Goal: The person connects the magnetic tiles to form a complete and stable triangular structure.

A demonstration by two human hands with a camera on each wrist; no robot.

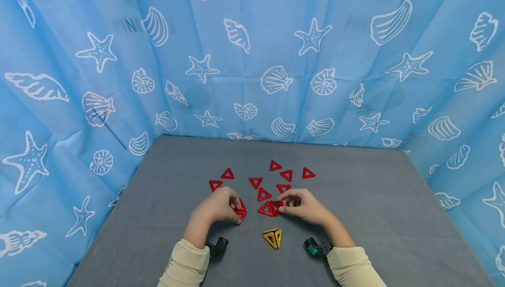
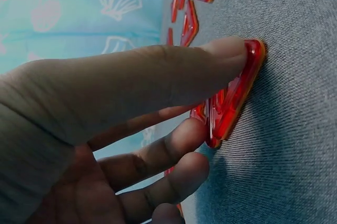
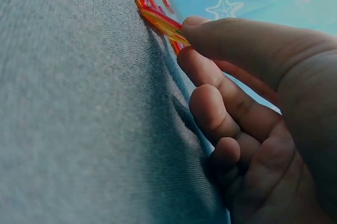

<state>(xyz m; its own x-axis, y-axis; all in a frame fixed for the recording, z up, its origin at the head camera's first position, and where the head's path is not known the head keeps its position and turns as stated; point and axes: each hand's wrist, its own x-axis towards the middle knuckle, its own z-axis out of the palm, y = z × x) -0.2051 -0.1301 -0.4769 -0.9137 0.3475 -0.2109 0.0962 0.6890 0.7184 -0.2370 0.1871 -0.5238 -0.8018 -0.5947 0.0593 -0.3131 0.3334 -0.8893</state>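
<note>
Red plastic triangle frames lie scattered across a grey felt-like table [image 1: 355,217] as a person in cream sleeves works with both hands near its front edge. The left hand [image 1: 218,208], fingers curled, pinches a pair of joined red triangles [image 1: 240,211] standing at an angle on the cloth; the left wrist view shows the thumb [image 2: 158,77] pressed along the upper edge of that piece [image 2: 231,103] while the other fingers curl under it. The right hand [image 1: 304,207] grips another red triangle [image 1: 276,206] between thumb and forefinger, and this piece touches a flat red triangle [image 1: 266,209] just to its left; the right wrist view shows the thumb [image 3: 247,40] on top of the tile's edge [image 3: 163,24] with the remaining fingers folded against the cloth. A small yellow pyramid [image 1: 273,238] built of the same frames stands between the two wrists, nearer the person. Eight more loose red triangles [image 1: 286,175] lie beyond the hands, well apart from one another. A blue curtain [image 1: 252,59] printed with white shells and starfish hangs behind and to both sides of the table
</note>
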